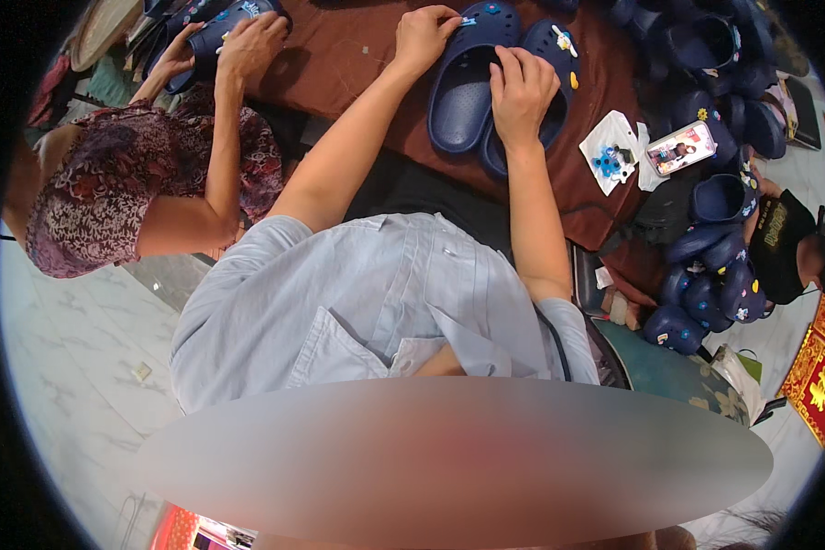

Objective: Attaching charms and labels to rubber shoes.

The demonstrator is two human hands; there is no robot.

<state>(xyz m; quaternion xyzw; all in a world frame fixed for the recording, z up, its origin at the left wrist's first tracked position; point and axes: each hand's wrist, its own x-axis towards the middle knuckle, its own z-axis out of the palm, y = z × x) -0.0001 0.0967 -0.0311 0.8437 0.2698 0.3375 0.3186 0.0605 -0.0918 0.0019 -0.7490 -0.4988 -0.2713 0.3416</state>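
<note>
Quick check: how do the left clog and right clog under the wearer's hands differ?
Charms: the left clog shows blue charms; the right clog shows a white charm and a yellow charm.
View: the left clog's opening is mostly visible; the right clog's is partly hidden behind the right hand.
Both are dark blue, toes pointing away from the wearer.

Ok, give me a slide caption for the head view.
Left hand and right hand at navy clogs with charms, brown cloth beneath.
</note>
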